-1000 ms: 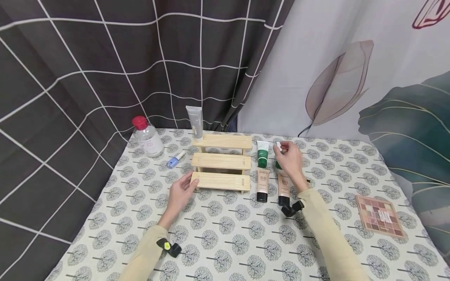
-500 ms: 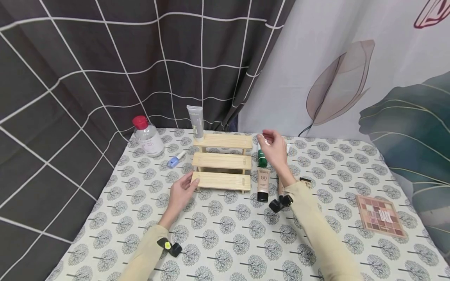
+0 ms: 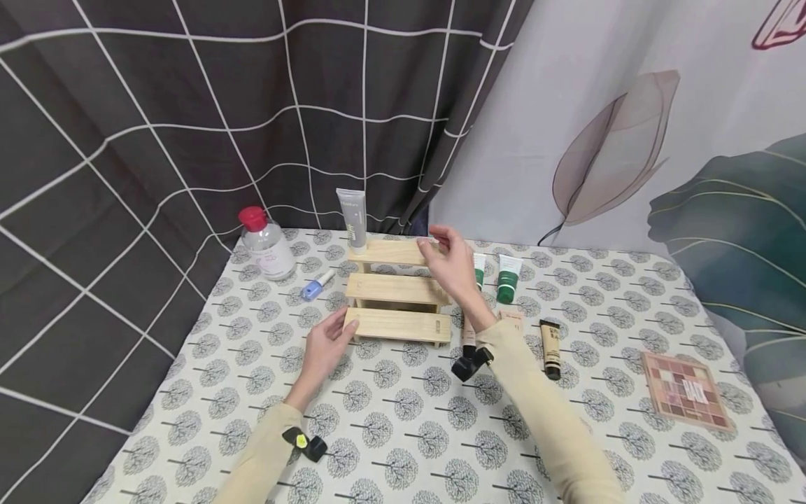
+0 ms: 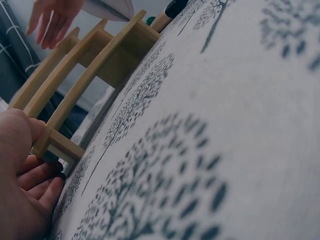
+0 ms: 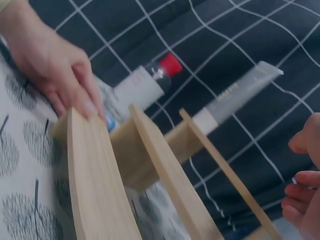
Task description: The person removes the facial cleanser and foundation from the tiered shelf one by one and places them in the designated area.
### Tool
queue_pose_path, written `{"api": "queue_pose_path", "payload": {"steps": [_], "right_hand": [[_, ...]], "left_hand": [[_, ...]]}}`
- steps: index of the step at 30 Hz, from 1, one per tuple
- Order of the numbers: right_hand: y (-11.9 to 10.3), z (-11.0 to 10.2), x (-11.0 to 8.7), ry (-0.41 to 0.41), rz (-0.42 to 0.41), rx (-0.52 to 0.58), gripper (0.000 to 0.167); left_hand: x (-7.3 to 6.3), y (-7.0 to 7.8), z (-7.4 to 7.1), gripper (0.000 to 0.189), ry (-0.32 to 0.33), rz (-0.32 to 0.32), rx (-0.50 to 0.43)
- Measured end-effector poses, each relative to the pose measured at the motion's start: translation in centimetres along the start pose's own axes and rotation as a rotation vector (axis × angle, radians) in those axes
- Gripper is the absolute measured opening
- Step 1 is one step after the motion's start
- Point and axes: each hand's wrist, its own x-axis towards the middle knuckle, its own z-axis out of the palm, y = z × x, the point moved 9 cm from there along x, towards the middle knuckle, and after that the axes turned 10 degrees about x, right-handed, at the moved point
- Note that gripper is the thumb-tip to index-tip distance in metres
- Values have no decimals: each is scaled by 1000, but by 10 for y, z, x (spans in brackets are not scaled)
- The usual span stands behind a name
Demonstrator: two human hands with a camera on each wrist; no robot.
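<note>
My left hand (image 3: 327,343) grips the left end of the lowest step of a three-tier wooden display stand (image 3: 397,323), thumb on top and fingers below in the left wrist view. Over the right end of the top step hovers my right hand (image 3: 453,266), its fingers loosely bent and nothing visible in them. At the left of that top step a grey squeeze tube (image 3: 354,217) stands on its cap. Right of the stand lie two white-and-green tubes (image 3: 507,280), one partly behind my right hand. Two BB cream tubes (image 3: 469,336) are partly covered by my right wrist and sleeve.
Left of the stand are a clear bottle with a red cap (image 3: 269,248) and a small blue nail polish bottle (image 3: 317,285). To the right lie a tan tube with a black cap (image 3: 550,350) and an eyeshadow palette (image 3: 686,392). Curtains hang behind the table.
My right hand has moved left from the green-and-white tubes to above the stand's top step, uncovering the right green tube and the tan tube. My left hand stays on the stand.
</note>
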Motion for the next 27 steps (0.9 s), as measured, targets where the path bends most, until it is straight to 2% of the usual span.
{"api": "queue_pose_path", "payload": {"steps": [5, 16, 27], "right_hand": [[-6, 20, 1, -49, -18, 37, 49], [-6, 58, 2, -122, -2, 93, 54], [-4, 80, 3, -172, 0, 125, 61]], "left_hand": [[0, 0, -1, 57, 5, 0, 9], [-1, 1, -1, 57, 3, -2, -3], [-1, 3, -1, 57, 0, 6, -3]]}}
